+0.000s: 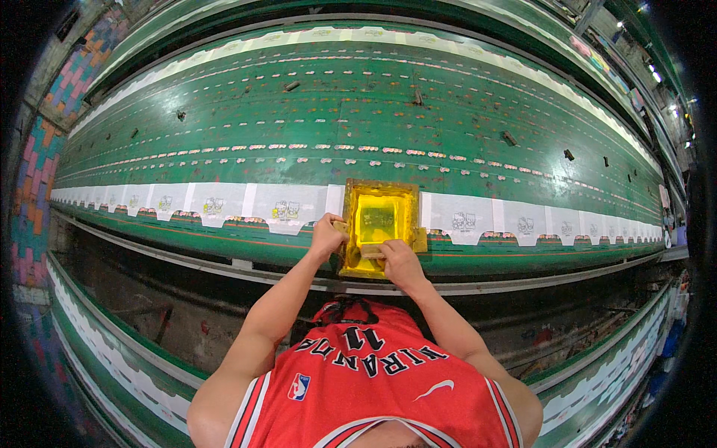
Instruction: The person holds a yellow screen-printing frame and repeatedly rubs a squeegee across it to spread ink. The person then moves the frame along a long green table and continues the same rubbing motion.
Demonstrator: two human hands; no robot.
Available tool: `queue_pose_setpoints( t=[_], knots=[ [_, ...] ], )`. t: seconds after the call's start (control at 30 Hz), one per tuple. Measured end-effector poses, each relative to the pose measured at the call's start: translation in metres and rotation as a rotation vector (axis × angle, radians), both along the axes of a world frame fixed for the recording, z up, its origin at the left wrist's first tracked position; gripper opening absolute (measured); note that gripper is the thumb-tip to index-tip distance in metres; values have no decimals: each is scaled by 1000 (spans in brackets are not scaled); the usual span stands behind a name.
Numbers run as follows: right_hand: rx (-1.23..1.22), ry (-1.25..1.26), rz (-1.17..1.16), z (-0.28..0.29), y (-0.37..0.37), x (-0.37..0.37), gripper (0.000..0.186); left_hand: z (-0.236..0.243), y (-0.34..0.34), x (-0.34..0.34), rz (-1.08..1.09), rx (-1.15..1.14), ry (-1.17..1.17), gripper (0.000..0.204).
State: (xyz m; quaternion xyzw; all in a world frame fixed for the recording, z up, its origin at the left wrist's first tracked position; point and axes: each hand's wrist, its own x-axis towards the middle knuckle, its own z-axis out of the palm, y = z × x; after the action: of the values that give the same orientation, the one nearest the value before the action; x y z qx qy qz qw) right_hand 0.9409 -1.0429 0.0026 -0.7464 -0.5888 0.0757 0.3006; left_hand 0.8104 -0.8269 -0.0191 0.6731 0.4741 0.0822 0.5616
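Note:
A screen-printing frame (413, 198) with a yellow mesh lies over the row of white fabric pieces on the long green table. My left hand (326, 237) is closed on the frame's left side, by a small block at the edge. My right hand (404, 266) grips a squeegee (371, 252) near the front end of the mesh; its blade is partly hidden by the fingers. A white fabric piece (286, 193) left of the frame carries a cartoon print with yellow parts. The piece (464, 201) on the right shows only dark outlines.
The green table (299, 112) runs far to both sides, with small printed marks and several small dark clips (509, 138) on it. A second fabric row (321, 33) lies along its far edge. A metal rail (478, 288) borders the near edge. More tables stand behind me and beyond.

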Motion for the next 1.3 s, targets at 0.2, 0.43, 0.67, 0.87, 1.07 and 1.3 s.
queue_pose_setpoints(
  t=[0.2,0.43,0.67,0.87,1.07,1.3],
  knots=[
    [-14,28,-3,5,0,-2,34,-10,5,0,4,-62,-2,51],
    [-12,15,19,5,4,2,30,-5,9,2,-25,-69,22,54],
    [-27,34,25,9,-14,-15,32,-17,9,-2,-17,-17,33,55],
    [94,-65,-27,-9,15,-1,34,-2,5,-1,-56,27,58,55],
    [-74,-26,-86,7,93,66,23,-4,5,-2,-26,-28,5,49],
    [-62,-26,-142,-9,102,75,18,1,5,0,-58,-28,-15,50]
  ],
)
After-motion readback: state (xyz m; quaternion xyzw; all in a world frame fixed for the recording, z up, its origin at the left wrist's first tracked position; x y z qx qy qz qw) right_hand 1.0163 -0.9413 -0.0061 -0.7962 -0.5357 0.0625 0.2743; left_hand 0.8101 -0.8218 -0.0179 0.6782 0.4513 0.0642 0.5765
